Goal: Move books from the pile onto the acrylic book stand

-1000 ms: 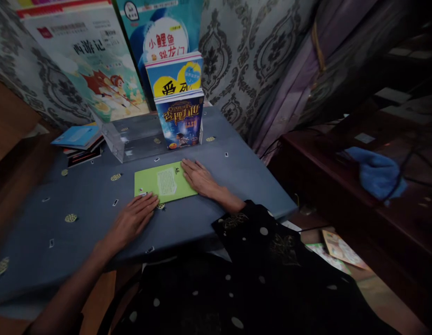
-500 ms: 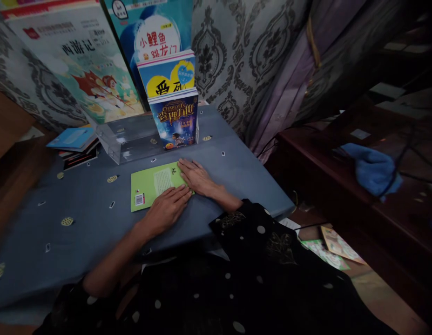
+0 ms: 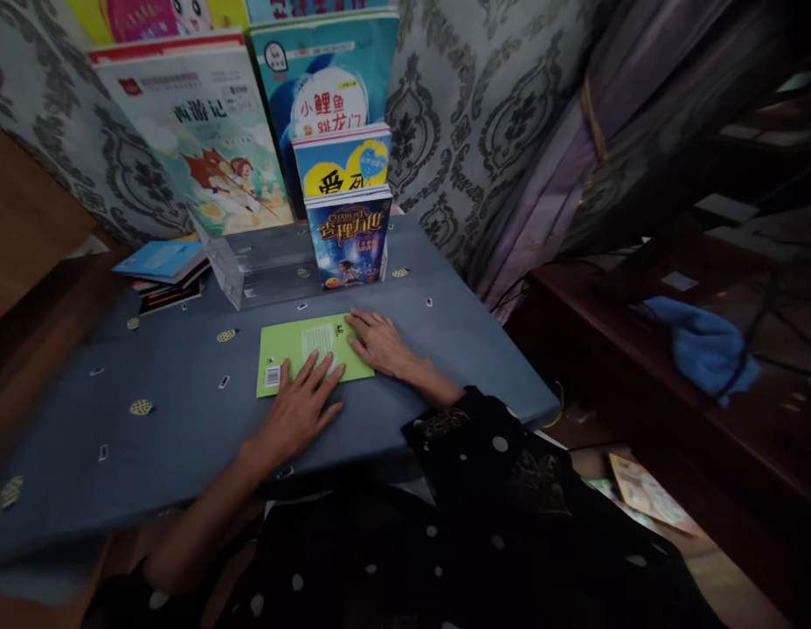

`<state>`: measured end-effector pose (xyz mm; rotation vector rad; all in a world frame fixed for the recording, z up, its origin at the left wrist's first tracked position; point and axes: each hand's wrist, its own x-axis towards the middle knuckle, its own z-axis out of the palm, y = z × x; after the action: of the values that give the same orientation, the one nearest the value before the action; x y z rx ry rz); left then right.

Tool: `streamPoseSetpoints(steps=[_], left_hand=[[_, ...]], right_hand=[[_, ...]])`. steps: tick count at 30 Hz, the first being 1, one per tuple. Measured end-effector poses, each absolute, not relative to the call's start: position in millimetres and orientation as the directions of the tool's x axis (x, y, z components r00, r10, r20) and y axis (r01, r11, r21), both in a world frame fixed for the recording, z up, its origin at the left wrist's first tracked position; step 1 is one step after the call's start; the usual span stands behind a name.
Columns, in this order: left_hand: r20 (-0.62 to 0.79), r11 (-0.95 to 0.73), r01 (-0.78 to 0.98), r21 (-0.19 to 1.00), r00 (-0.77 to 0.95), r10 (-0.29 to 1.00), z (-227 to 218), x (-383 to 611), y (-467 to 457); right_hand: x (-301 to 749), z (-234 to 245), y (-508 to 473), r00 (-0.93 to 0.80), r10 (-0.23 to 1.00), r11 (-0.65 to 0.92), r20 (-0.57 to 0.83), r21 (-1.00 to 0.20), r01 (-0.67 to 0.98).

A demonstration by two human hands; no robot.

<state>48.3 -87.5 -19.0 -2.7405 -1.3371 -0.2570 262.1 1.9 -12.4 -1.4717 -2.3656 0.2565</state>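
A thin green booklet [image 3: 294, 342] lies flat, back cover up, on the blue-grey tablecloth [image 3: 183, 411]. My left hand [image 3: 301, 409] rests on its near edge with the fingers spread flat. My right hand [image 3: 379, 342] lies flat on the booklet's right end, fingers stretched out. Just behind the booklet a dark blue storybook [image 3: 350, 237] stands upright in a clear plastic holder [image 3: 258, 266], with a blue and yellow book [image 3: 340, 162] behind it.
Large picture books [image 3: 212, 140] lean against the patterned wall. A small pile of books [image 3: 166, 271] lies at the table's far left. To the right are a purple curtain [image 3: 563, 175], a dark wooden bench with a blue cloth [image 3: 703, 345], and booklets on the floor [image 3: 648, 494].
My left hand has slid from the booklet's lower left corner to its near middle edge and spread its fingers. The right hand has stayed put. The view shifted slightly.
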Motion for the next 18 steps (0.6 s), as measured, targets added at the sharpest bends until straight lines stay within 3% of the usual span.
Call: streamPoseSetpoints(steps=[9, 18], left_hand=[[0.179, -0.699, 0.715, -0.003, 0.688, 0.703, -20.6, 24.5, -121.5], [0.212, -0.741, 0.669, -0.061, 0.734, 0.645, -17.5, 15.7, -150.7]], right_hand=[[279.2, -12.6, -65.6, -0.423, 0.872, 0.485, 0.248, -0.318, 0.814], [292.7, -18.3, -157.1, -0.402, 0.874, 0.485, 0.273, -0.455, 0.747]])
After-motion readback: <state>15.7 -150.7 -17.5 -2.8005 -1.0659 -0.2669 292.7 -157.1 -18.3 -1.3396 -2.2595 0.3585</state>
